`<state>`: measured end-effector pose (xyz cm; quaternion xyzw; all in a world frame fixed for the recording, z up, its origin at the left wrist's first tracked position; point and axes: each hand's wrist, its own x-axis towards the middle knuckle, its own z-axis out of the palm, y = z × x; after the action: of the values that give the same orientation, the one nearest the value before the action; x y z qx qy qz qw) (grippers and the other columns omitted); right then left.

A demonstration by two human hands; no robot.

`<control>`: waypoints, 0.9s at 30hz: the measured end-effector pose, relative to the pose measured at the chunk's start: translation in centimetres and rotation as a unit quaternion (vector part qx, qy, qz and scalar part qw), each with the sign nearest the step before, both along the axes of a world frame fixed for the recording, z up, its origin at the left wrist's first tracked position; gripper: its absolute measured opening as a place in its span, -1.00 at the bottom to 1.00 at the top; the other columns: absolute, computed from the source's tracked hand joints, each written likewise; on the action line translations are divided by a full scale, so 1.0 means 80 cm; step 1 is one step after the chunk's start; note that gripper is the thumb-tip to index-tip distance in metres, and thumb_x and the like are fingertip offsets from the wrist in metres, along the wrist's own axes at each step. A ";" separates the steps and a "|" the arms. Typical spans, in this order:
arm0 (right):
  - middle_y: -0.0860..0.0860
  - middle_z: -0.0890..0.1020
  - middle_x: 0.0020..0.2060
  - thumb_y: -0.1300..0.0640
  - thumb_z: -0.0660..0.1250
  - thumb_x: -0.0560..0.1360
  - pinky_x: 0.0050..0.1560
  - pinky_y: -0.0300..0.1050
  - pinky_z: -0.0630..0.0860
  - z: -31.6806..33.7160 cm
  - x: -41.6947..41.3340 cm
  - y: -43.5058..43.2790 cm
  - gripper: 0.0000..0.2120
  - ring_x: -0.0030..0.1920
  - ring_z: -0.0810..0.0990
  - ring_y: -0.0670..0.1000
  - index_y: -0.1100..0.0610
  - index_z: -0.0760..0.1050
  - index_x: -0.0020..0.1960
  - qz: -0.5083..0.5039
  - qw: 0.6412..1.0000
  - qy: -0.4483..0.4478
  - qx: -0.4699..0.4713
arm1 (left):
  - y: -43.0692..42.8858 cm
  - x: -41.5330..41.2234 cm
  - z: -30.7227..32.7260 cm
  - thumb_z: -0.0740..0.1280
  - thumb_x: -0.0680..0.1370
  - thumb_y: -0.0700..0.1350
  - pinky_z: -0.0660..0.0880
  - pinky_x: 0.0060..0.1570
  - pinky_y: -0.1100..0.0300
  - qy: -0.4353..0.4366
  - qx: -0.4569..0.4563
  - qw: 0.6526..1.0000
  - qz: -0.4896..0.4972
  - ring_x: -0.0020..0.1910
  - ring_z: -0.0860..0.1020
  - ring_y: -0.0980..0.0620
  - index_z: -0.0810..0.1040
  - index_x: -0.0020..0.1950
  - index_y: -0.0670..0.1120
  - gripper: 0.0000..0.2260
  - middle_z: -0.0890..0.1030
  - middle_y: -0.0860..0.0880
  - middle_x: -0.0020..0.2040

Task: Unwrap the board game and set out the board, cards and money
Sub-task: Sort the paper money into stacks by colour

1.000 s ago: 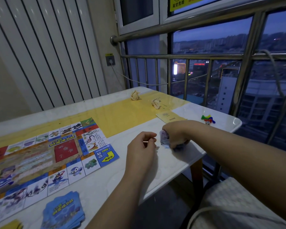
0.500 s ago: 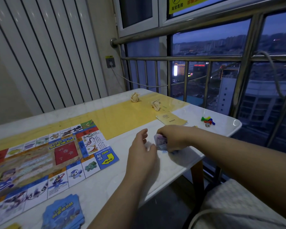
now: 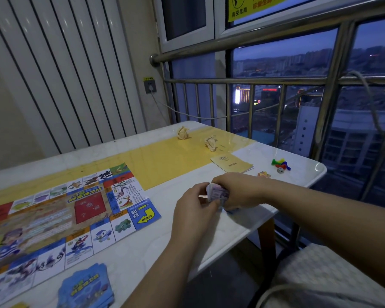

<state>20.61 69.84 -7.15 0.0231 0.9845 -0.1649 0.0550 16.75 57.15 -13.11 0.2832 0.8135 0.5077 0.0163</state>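
Observation:
The colourful game board (image 3: 60, 218) lies unfolded on the left of the table (image 3: 231, 232). A stack of blue cards (image 3: 86, 287) sits near the front edge. My right hand (image 3: 238, 190) grips a small bundle of play money (image 3: 217, 193) just above the tabletop, right of the board. My left hand (image 3: 195, 211) meets the bundle from the near side, its fingers curled against it. A yellow rule booklet (image 3: 232, 163) lies beyond the hands.
Two crumpled paper balls (image 3: 183, 133) (image 3: 211, 143) sit on the yellow strip at the back. Coloured pawns and a die (image 3: 280, 166) lie near the right corner, with a small orange scrap (image 3: 263, 174) beside them. A metal railing (image 3: 253, 81) stands behind the table.
My left hand has moved right and closed in on the money bundle. My right hand has lifted and turned the bundle slightly towards it.

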 end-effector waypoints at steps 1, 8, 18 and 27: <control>0.07 0.53 -0.08 0.22 0.36 0.46 -0.30 -0.29 0.32 0.000 0.001 0.001 -0.77 -0.12 0.45 0.00 0.20 0.47 0.10 0.000 1.000 0.006 -0.008 | -0.001 -0.001 0.000 0.41 0.46 -0.14 0.50 -0.14 0.28 -0.008 0.015 1.000 -0.003 -0.14 0.58 0.23 0.49 -0.06 0.25 -0.73 0.60 0.23 -0.10; -0.09 0.55 -0.09 0.27 0.39 0.45 -0.12 -0.28 0.47 0.004 0.018 0.034 -0.73 -0.10 0.53 -0.15 0.01 0.44 0.05 -0.086 0.978 0.063 -0.178 | -0.002 -0.008 -0.003 0.35 0.52 -0.16 0.41 -0.18 0.49 -0.019 0.008 1.000 0.006 -0.13 0.54 0.28 0.49 0.29 0.02 -0.66 0.58 0.12 0.09; 0.06 0.52 0.08 0.20 0.27 0.52 -0.02 -0.15 0.39 -0.006 0.017 0.033 -0.79 0.02 0.46 0.03 0.09 0.36 0.14 -0.069 0.995 -0.018 0.067 | 0.035 -0.033 0.047 0.39 0.49 -0.07 0.37 0.13 0.23 0.080 -0.393 0.910 -0.102 0.20 0.48 0.00 0.51 0.32 -0.07 -0.60 0.53 -0.05 0.23; 0.10 0.43 0.26 0.20 0.19 0.57 0.14 -0.04 0.37 -0.012 0.015 0.039 -0.58 0.20 0.43 0.10 0.05 0.24 0.40 -0.055 0.994 -0.048 0.084 | 0.055 -0.050 0.075 0.37 0.49 0.06 0.40 -0.27 0.25 0.043 -0.520 0.837 -0.167 -0.33 0.48 0.00 0.57 0.14 -0.02 -0.73 0.62 -0.11 -0.02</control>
<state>21.77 72.94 -8.15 0.0897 0.9883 -0.0830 0.0911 12.72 61.52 -7.10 0.3859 0.8981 -0.0126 0.2107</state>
